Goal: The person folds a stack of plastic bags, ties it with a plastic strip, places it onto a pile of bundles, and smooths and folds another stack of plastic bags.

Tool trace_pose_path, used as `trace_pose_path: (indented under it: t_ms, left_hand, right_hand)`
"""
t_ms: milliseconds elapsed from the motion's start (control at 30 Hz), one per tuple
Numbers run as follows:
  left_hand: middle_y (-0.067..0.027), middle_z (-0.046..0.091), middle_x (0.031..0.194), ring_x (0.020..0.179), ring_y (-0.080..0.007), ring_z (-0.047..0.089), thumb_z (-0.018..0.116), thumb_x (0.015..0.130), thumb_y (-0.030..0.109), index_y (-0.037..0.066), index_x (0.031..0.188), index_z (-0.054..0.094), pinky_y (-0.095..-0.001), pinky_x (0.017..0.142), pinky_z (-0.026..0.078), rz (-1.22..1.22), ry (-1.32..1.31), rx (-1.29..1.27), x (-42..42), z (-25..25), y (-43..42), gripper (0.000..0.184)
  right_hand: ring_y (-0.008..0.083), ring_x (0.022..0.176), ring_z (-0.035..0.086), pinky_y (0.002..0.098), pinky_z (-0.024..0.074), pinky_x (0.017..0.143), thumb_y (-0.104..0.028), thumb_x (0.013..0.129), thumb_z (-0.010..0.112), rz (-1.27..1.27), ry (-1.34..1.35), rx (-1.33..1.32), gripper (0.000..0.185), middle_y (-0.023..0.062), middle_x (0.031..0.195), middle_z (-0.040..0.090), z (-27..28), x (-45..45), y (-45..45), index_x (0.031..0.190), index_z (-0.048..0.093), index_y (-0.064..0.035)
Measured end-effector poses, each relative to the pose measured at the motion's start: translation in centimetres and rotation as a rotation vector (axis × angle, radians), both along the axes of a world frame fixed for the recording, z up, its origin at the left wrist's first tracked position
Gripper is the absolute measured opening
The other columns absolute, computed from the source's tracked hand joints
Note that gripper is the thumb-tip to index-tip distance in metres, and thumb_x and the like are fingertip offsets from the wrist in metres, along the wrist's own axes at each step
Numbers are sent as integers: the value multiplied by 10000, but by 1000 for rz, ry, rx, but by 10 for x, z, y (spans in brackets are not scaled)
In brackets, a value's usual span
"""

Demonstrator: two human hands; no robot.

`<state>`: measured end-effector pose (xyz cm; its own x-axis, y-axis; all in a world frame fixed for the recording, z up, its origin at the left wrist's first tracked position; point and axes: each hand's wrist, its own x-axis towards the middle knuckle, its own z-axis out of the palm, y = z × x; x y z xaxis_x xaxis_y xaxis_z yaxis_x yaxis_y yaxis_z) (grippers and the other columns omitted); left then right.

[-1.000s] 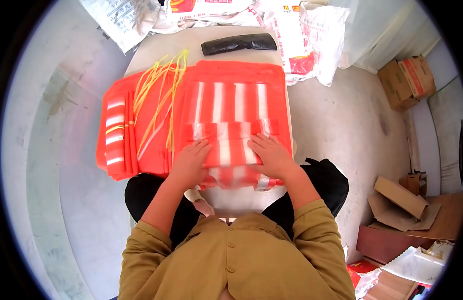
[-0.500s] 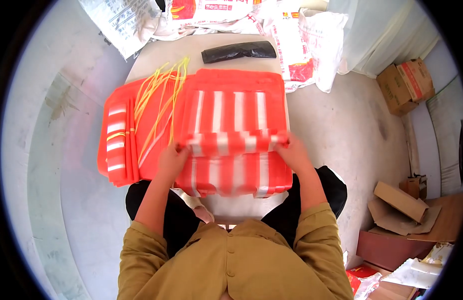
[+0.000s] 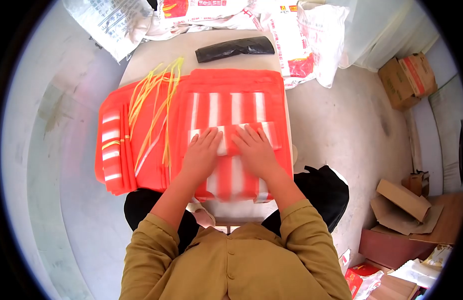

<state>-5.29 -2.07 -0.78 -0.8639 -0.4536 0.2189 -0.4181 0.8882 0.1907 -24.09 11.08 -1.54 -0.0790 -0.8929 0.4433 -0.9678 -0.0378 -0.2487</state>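
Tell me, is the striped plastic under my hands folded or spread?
Folded: the striped plastic lies as a narrow band, straight across the much wider red stack beneath.

So both hands are palm down near the middle of the tabletop [image 3: 169, 44], left hand [image 3: 255, 150] and right hand [image 3: 202, 155] side by side, just a little apart, fingers pointing at the far edge, forearms angling in from the near edge.

Ties [image 3: 136, 102] left of sheet stack [image 3: 236, 80], roll [image 3: 235, 49] behind, bags [image 3: 321, 37] beyond
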Motion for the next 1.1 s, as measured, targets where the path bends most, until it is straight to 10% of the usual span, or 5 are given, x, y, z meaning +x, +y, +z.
trace_pose_path:
  t_ms: [267, 367, 567, 667, 1100]
  left_hand:
    - [-160, 690, 1311, 1232, -352, 658, 604, 904, 43, 48, 1314, 646, -468, 1040, 525, 60, 63, -33, 28, 1, -37, 412]
    - [-178, 716, 1198, 1106, -367, 698, 655, 885, 99, 49, 1268, 665, -464, 939, 561, 123, -153, 200, 30, 31, -28, 387]
    - [-187, 713, 1194, 1098, -360, 689, 710, 859, 140, 39, 1366, 617, -435, 946, 546, 206, -39, 1022, 52, 54, -2, 525]
    - [-220, 657, 1330, 1218, -357, 641, 731, 870, 164, 31, 1415, 572, -443, 1021, 514, 17, -180, 589, 59, 44, 0, 583]
    - [-232, 456, 1598, 1475, -394, 446, 769, 825, 168, 39, 1624, 318, -437, 1168, 443, -120, -36, 510, 6, 35, 21, 927]
  right_hand:
    - [305, 1278, 591, 521, 414, 1135, -30, 814, 674, -99, -17, 26, 371, 124, 1245, 696, -7, -52, 13, 1184, 677, -67]
    - [314, 1222, 607, 526, 446, 1083, -63, 835, 687, -215, -128, 271, 328, 124, 1195, 701, 32, -52, 18, 1161, 695, -95]
    - [325, 1189, 643, 500, 459, 1103, -84, 882, 735, -317, -56, -317, 334, 118, 1186, 717, 95, -36, 41, 1213, 711, -106]
    - [354, 1166, 651, 486, 513, 1033, -73, 877, 736, -268, -258, -37, 324, 142, 1190, 717, 27, -28, 55, 1200, 704, -67]
    - [346, 1283, 589, 455, 477, 1104, -59, 866, 684, 198, -201, 6, 248, 140, 1305, 677, 5, 41, 52, 1105, 719, -2]
